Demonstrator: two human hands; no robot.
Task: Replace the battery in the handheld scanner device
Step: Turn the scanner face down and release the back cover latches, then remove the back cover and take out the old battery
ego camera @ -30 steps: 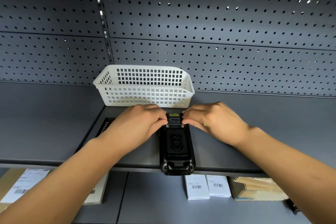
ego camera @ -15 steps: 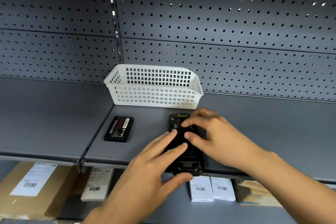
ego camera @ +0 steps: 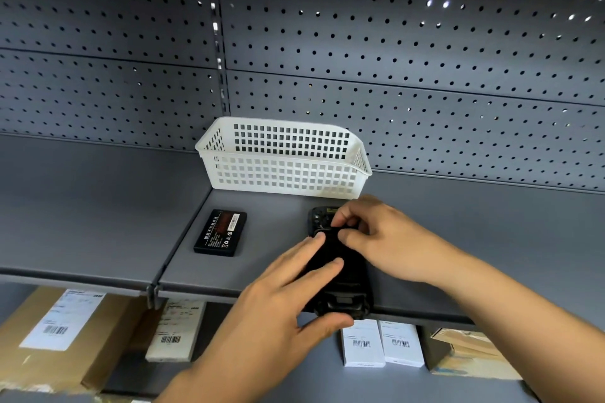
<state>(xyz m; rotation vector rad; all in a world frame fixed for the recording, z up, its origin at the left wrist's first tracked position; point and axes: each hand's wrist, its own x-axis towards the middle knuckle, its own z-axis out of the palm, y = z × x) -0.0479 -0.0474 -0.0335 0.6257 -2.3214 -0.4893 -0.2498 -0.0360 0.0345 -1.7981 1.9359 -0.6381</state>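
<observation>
The black handheld scanner (ego camera: 340, 303) lies face down on the grey shelf (ego camera: 268, 258), its near end over the front edge. My left hand (ego camera: 288, 301) lies on its left side, fingers spread over the back cover and thumb under the near end. My right hand (ego camera: 376, 239) pinches the far end of the black back cover (ego camera: 327, 252) between thumb and fingers. The scanner's top end (ego camera: 319, 216) shows beyond my fingers. A loose black battery (ego camera: 221, 232) with a red label rests on the shelf to the left, clear of both hands.
An empty white slotted basket (ego camera: 284, 173) stands just behind the scanner against the perforated back wall. On the lower shelf are two small white barcode boxes (ego camera: 381, 342), cardboard parcels (ego camera: 62, 334) at left, and a torn carton (ego camera: 471, 350) at right.
Both hands have left the latches at the scanner's top. The left hand slid down onto the cover and near end; the right now pinches the cover's far end. The battery became visible.
</observation>
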